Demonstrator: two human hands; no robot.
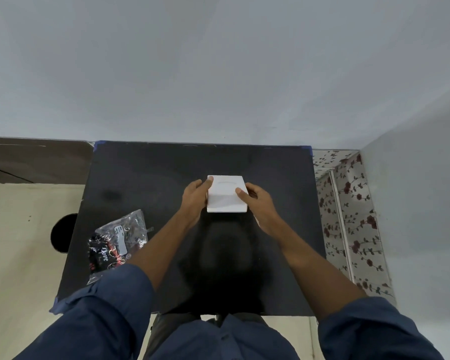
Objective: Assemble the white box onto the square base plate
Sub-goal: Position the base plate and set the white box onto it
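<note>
your left hand (194, 197) and right hand (257, 201) grip the white box (226, 189) from opposite sides, fingers (240, 194) pressed against it. it sits on the square base plate (226, 207) mid-desk (146, 183); a plastic bag (117, 242) lies near-left.

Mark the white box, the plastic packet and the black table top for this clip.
white box (226, 194), head view, middle of its top face.
plastic packet (118, 240), head view, on its printed label.
black table top (146, 172), head view, bare far-left area.
</note>
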